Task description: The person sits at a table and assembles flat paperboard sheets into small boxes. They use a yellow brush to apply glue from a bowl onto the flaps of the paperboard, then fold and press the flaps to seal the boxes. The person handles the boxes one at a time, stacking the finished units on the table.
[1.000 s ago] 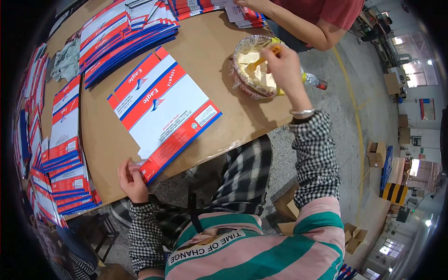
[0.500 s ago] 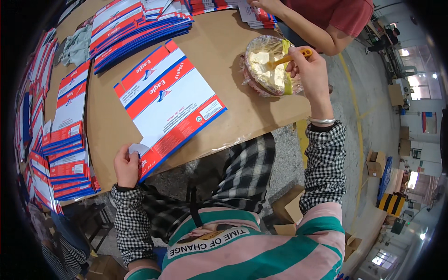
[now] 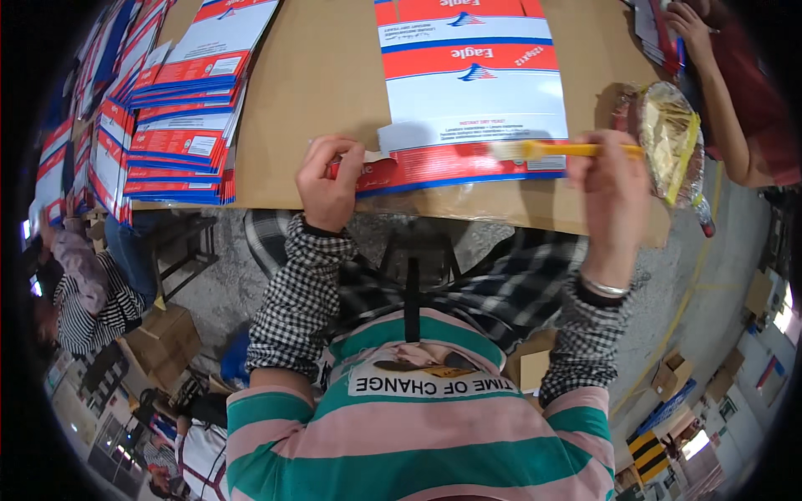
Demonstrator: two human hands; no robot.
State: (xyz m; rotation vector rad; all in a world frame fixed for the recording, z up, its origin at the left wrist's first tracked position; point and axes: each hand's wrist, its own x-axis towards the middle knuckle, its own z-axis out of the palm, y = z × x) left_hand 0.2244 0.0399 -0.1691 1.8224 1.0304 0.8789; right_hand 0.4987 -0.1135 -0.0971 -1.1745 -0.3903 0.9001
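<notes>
Right hand (image 3: pixel 614 192), blurred, closed round the yellow handle of a brush (image 3: pixel 543 150); bristles over the printed carton's (image 3: pixel 476 108) near red band, contact unclear. Left hand (image 3: pixel 328 184) curled, pinching its near-left corner. Carton flat on brown table (image 3: pixel 309 67), left of plastic-lined bowl (image 3: pixel 668 138).

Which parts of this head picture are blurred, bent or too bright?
Head view: motion blur smears the right hand and the yellow-handled brush, while the left hand looks sharper; also head view: straight edges bend toward the dark rim, and a patch at far right, perhaps a window, glares white.
</notes>
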